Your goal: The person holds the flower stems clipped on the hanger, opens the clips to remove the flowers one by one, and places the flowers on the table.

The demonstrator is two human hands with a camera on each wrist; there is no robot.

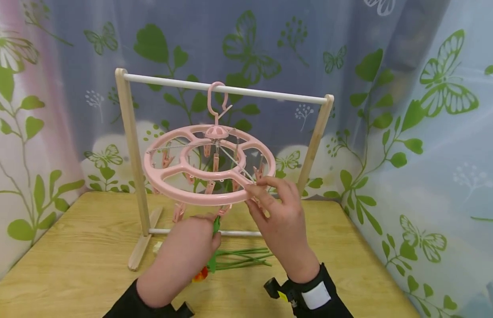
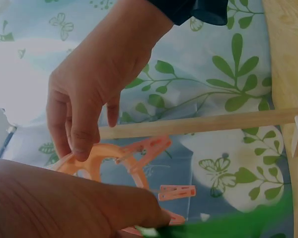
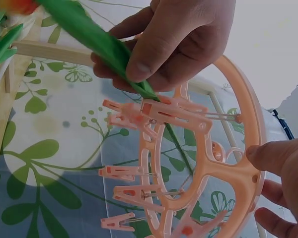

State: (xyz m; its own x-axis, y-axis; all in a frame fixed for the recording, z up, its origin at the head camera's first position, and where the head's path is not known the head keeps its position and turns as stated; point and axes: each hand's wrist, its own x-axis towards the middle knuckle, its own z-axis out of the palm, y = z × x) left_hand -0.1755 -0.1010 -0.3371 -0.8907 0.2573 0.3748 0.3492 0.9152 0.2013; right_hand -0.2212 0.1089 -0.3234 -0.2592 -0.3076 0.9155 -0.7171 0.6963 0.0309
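Observation:
A pink round clip hanger (image 1: pixel 199 198) hangs by its hook from a white rail, with several pink pegs dangling below. My left hand (image 1: pixel 187 243) pinches the green leaf and stem of an orange-red flower (image 1: pixel 200 274), bloom downward, under the ring. In the right wrist view the leaf (image 3: pixel 107 47) runs between thumb and fingers, and its thin stem (image 3: pixel 179 146) passes up behind a pink peg (image 3: pixel 176 118) right at the fingertips. My right hand (image 1: pixel 282 216) grips the ring's near right rim, thumb and fingers on either side of it.
A wooden stand (image 1: pixel 133 150) with the white rail (image 1: pixel 270 93) holds up the hanger on a wood-grain table (image 1: pixel 87 247). Several green stems (image 1: pixel 246 258) and a whitish bloom (image 1: pixel 157 247) lie under it. A leaf-patterned curtain (image 1: pixel 389 145) surrounds the table's back and sides.

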